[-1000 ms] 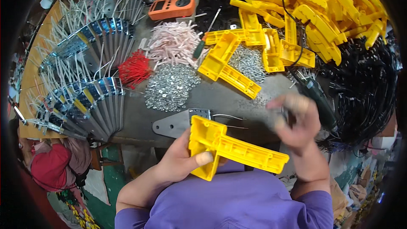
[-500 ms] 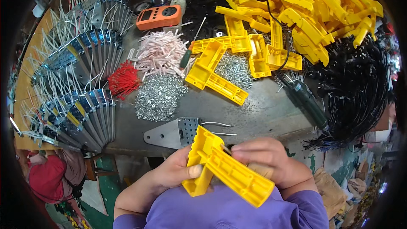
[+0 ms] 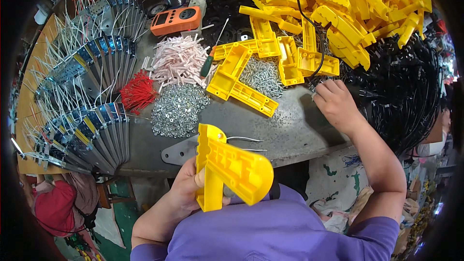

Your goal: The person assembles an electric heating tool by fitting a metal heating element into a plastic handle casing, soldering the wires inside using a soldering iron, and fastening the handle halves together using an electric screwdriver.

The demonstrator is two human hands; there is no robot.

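Note:
My left hand (image 3: 185,188) grips a yellow plastic T-shaped housing (image 3: 241,171), held up before my chest with its ribbed, hollow side showing. Stretched out over the table, my right hand (image 3: 336,106) has its fingers curled down beside a yellow piece and the black cable (image 3: 321,55). Whatever the fingertips hold is hidden. Partly covered by the held housing, a flat metal plate (image 3: 173,153) with white wires lies at the table's near edge.
Wired metal plates (image 3: 104,125) fan out at left. Nuts (image 3: 179,111), red sleeves (image 3: 137,92), pale tubes (image 3: 179,60) and screws (image 3: 263,77) lie mid-table. Behind are an orange meter (image 3: 176,20), a screwdriver (image 3: 208,65) and yellow parts (image 3: 357,9); black cords (image 3: 401,92) fill the right.
My right hand has left the housing and reached forward right across the table. The left hand has shifted the housing slightly left and turned it. The dark power screwdriver is now hidden.

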